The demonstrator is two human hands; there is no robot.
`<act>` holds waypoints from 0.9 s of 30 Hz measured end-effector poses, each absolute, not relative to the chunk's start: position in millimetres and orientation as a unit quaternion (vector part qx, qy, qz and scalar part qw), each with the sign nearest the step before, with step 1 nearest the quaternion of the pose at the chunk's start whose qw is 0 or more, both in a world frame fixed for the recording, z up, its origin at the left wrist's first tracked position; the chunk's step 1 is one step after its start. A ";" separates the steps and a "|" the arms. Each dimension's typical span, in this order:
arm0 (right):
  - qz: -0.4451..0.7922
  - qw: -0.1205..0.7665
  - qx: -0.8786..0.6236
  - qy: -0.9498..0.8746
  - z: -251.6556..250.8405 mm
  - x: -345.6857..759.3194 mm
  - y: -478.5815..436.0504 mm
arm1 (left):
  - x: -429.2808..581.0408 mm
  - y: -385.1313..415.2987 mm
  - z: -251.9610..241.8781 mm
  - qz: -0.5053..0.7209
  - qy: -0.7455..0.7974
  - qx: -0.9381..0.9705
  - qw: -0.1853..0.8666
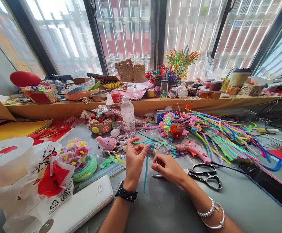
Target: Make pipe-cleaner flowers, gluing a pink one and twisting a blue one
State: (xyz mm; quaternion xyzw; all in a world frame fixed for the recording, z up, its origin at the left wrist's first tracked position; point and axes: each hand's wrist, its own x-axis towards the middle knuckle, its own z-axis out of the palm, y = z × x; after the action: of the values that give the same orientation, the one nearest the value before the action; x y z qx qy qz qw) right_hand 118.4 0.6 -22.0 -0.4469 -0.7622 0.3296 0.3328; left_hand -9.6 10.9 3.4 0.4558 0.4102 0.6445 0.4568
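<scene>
Between the thumb and fingers of my left hand (pixel 135 159) is a small blue fuzzy piece (pixel 151 147), apparently shaped from pipe cleaner. A blue strand (pixel 145 176) hangs down from it toward the table. My right hand (pixel 168 167) pinches a thin metal tool (pixel 154 156), whose upper end meets the blue piece; its exact kind is unclear. Black-handled scissors (pixel 206 176) lie on the table, partly covered by my right hand and wrist. Behind my right hand rests a pink glue gun (pixel 193 150).
Bundled pipe cleaners (pixel 224 145) spread across the back right, near a dark phone (pixel 272 184). A flower-covered basket (pixel 176 129) and a plastic bottle (pixel 128 118) stand behind my hands. At left are a white power bank (pixel 87 202) and a plastic bag (pixel 50 181).
</scene>
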 end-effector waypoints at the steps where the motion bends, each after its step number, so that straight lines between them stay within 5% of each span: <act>1: 0.322 0.334 -0.452 -0.762 -22.0 118.2 0.7 | -9.4 10.8 2.8 0.642 0.412 0.457 0.457; 13: 0.291 0.377 -0.485 -0.733 -23.2 117.1 5.1 | -11.7 13.1 0.5 0.670 0.418 0.437 0.430; 22: 0.328 0.333 -0.469 -0.749 -19.5 119.2 1.2 | -15.1 9.5 0.7 0.612 0.487 0.572 0.249; 27: 0.306 0.327 -0.492 -0.747 -18.8 118.8 1.2 | -15.1 8.3 1.4 0.610 0.493 0.571 0.243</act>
State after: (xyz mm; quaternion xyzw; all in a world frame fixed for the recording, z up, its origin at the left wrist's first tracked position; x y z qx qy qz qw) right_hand 118.8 1.2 -18.8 -0.4920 -0.7465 0.3064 0.3267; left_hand -15.1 8.3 1.4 0.5706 0.4928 0.6104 0.2426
